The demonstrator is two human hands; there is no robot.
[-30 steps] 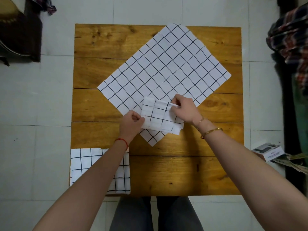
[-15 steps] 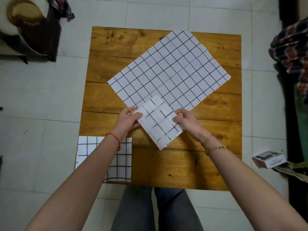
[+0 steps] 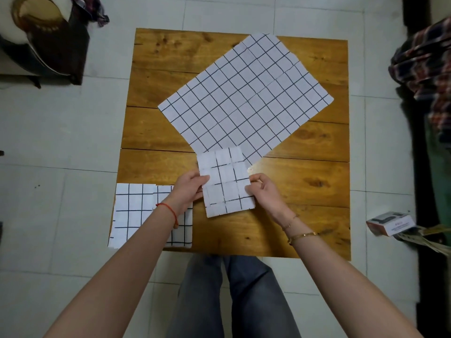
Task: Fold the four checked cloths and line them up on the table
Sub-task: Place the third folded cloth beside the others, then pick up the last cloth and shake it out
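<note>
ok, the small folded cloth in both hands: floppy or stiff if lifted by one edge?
Probably holds shape somewhat: the folded cloth stays flat between the left hand and right hand, without sagging. Likely light, since fingertip pinches carry it. One-edge lifting may open its layers.

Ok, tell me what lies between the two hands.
In the head view, only the small folded checked cloth lies between the left hand and the right hand; each grips one side edge of it above the table.
</note>
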